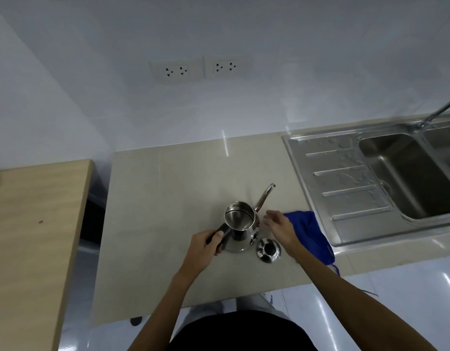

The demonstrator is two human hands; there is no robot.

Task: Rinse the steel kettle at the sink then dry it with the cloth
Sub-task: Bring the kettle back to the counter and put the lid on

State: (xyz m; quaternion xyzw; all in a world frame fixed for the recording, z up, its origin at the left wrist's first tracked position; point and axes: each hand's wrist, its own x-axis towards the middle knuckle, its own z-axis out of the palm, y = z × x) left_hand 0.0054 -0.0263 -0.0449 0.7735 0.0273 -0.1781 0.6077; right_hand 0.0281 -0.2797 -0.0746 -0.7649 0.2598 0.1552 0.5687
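Note:
The steel kettle (240, 225) stands upright and lidless on the beige counter (168, 198), its long spout pointing up and to the right. My left hand (206, 245) grips its black handle. The kettle's lid (268, 250) lies on the counter just right of the kettle. My right hand (281, 228) hovers open beside the kettle, above the lid, holding nothing. A blue cloth (312, 234) lies crumpled under my right forearm, at the sink's left edge. The steel sink (406, 173) with its drainboard sits at the right.
A tap (436, 114) rises at the back of the sink, far right. A wooden table (33, 224) stands to the left, across a dark gap. Two double wall sockets (197, 69) sit on the wall behind the counter.

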